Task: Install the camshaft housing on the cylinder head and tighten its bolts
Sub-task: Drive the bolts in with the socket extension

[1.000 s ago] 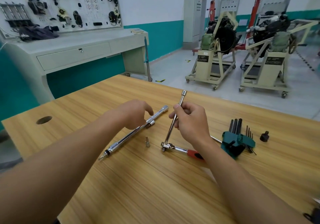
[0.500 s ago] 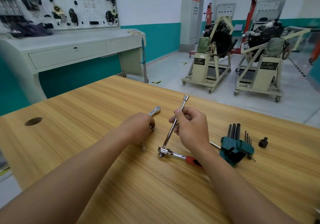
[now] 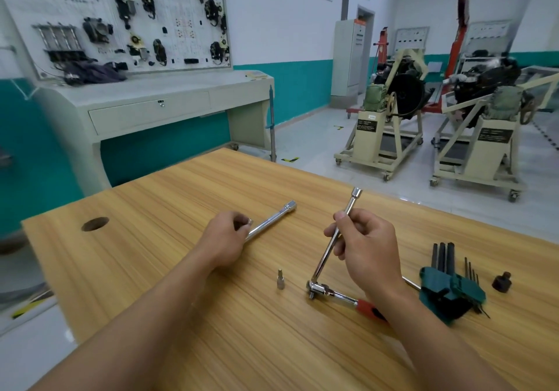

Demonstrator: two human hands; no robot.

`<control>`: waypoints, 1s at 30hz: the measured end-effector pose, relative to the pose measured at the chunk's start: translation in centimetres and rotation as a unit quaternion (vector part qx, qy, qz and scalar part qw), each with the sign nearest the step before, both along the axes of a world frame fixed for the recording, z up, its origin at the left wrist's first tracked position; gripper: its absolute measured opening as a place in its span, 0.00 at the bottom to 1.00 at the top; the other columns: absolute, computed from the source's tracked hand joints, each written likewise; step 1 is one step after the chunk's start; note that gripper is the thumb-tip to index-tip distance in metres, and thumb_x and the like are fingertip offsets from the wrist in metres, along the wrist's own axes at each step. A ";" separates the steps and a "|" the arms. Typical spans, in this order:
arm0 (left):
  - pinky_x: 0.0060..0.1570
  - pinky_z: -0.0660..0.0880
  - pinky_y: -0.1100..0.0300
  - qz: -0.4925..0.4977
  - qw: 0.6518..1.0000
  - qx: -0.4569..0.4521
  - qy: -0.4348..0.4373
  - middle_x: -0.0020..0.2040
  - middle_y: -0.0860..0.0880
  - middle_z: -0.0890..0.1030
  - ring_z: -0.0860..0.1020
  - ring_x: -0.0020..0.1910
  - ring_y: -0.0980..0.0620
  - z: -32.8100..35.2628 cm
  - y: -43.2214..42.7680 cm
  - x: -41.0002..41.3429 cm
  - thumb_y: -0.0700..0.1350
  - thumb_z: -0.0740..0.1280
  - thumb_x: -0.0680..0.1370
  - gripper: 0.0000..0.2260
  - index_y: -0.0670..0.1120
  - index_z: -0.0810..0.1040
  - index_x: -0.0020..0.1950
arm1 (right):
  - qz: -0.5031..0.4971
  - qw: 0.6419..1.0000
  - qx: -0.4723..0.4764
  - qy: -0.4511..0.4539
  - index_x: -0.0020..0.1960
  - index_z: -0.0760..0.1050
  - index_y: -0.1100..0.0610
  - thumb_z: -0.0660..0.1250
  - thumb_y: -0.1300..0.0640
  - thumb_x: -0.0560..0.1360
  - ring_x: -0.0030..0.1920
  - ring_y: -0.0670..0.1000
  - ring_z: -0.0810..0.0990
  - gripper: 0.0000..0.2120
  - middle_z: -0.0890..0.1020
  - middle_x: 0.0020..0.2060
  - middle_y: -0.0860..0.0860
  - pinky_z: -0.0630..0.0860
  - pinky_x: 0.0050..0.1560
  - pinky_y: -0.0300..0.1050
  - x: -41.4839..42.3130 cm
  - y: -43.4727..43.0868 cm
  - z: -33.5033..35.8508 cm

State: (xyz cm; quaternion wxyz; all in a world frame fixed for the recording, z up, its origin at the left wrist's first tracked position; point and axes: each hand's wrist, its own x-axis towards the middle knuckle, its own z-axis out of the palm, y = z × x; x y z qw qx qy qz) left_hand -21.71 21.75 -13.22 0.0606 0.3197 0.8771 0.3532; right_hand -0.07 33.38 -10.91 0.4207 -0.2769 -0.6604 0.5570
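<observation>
Half a second ago the left hand (image 3: 225, 239) was lying over the small bit socket (image 3: 280, 282) and hiding it. Now this hand is farther away and to the left, and the bit socket stands alone and upright on the counter (image 3: 169, 209), not picked up. Instead the left fingers are curled round the long chrome bar (image 3: 272, 220), whose far end points to the far right. I cannot tell if the bar is lifted or only touched.

The right hand (image 3: 366, 248) has not changed its work. It pinches the extension bar (image 3: 351, 204) between thumb and curled fingers and holds it tilted, with the lower end plugged in the head of the ratchet (image 3: 332, 293). The red handle of the ratchet lies on the counter and passes under the right wrist.

In my judgement this is still the preparing of the tool, and the choice of the bit is not yet made.

The bit socket is between the two hands, near, just to the left of the ratchet head. The camshaft housing, the cylinder head and the bolts are not on the counter. Engine stands (image 3: 384, 136) are far to the right, well apart. A hex key set (image 3: 447, 288) lies to the right of the right hand.
</observation>
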 end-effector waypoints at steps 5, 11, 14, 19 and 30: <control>0.55 0.72 0.62 -0.013 0.999 0.039 0.002 0.57 0.52 0.80 0.78 0.56 0.53 0.9 -0.5 1.2 0.45 0.65 0.81 0.10 0.47 0.80 0.62 | 0.000 1.000 0.000 0.020 0.41 0.80 0.57 0.64 0.57 0.82 0.26 0.45 0.76 0.12 0.85 0.35 0.51 0.74 0.28 0.38 0.1 -0.2 1.0; 0.49 0.80 0.57 -0.160 0.970 0.138 -0.121 0.46 0.46 0.83 0.81 0.46 0.55 5.1 -6.0 5.2 0.39 0.63 0.82 0.05 0.45 0.78 0.51 | 0.072 0.989 -0.051 0.121 0.48 0.77 0.58 0.59 0.58 0.84 0.29 0.49 0.81 0.10 0.87 0.40 0.53 0.77 0.28 0.39 -0.1 -3.4 4.6; 0.49 0.79 0.56 -0.215 0.949 0.140 -0.184 0.45 0.44 0.84 0.81 0.44 0.50 8.1 -10.2 6.7 0.36 0.60 0.83 0.04 0.40 0.74 0.56 | 0.109 0.979 -0.066 0.161 0.51 0.73 0.59 0.55 0.57 0.85 0.30 0.51 0.83 0.10 0.87 0.41 0.54 0.78 0.29 0.40 -1.1 -6.7 6.5; 0.47 0.79 0.59 -0.196 0.960 0.156 -0.123 0.39 0.49 0.80 0.78 0.41 0.53 13.1 -17.4 8.7 0.36 0.60 0.83 0.08 0.42 0.77 0.58 | 0.171 0.967 -0.029 0.185 0.50 0.72 0.58 0.53 0.56 0.86 0.30 0.51 0.82 0.12 0.86 0.39 0.53 0.78 0.30 0.41 -3.7 -13.0 11.2; 0.43 0.79 0.60 -0.119 0.945 0.305 -0.017 0.37 0.54 0.80 0.79 0.39 0.55 19.3 -25.7 14.1 0.37 0.60 0.83 0.10 0.47 0.80 0.57 | 0.204 0.936 0.039 0.284 0.46 0.72 0.55 0.54 0.56 0.86 0.26 0.49 0.76 0.13 0.84 0.33 0.52 0.75 0.28 0.43 -1.7 -20.0 21.2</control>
